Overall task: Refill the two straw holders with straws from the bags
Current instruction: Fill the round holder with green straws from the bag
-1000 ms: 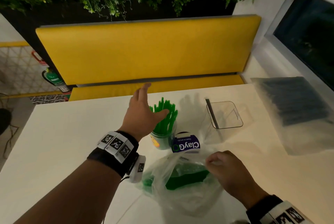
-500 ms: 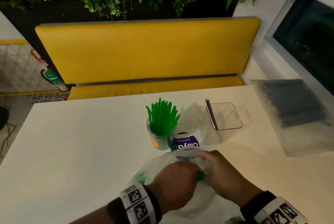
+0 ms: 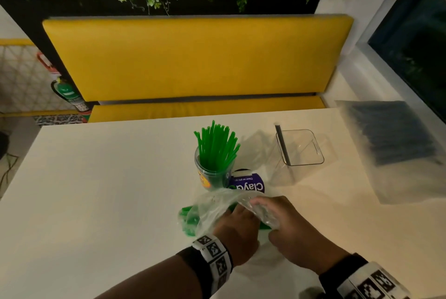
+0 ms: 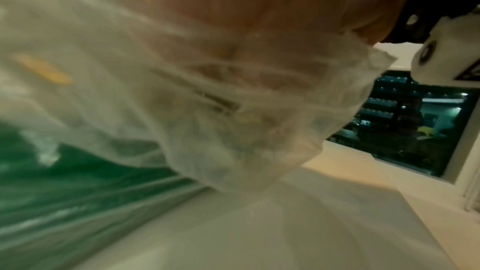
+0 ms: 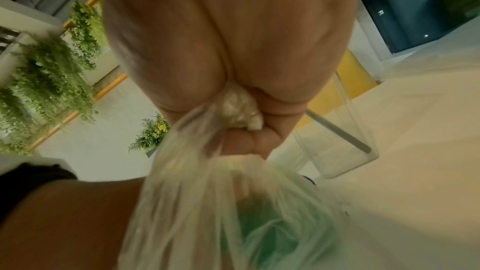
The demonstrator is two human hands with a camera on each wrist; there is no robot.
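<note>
A clear plastic bag (image 3: 212, 209) of green straws (image 3: 189, 222) lies on the white table (image 3: 108, 190) near me. My right hand (image 3: 287, 224) grips the bunched mouth of the bag (image 5: 221, 202); the right wrist view shows plastic squeezed between its fingers (image 5: 262, 139). My left hand (image 3: 237, 224) reaches into the bag's opening, its fingers hidden under the plastic (image 4: 233, 110). Behind stands a round holder (image 3: 213, 173) full of upright green straws (image 3: 214, 146). To its right, a square clear holder (image 3: 300, 148) has one black straw (image 3: 282, 145).
A flat bag of black straws (image 3: 395, 137) lies at the table's right edge. A purple-labelled container (image 3: 248, 185) sits between the round holder and the green bag. A yellow bench (image 3: 193, 62) runs behind the table, with a window (image 3: 415, 45) at right.
My left hand has come back from the round holder's straws to the green bag and pushed into its mouth. The right hand has kept hold of the bag.
</note>
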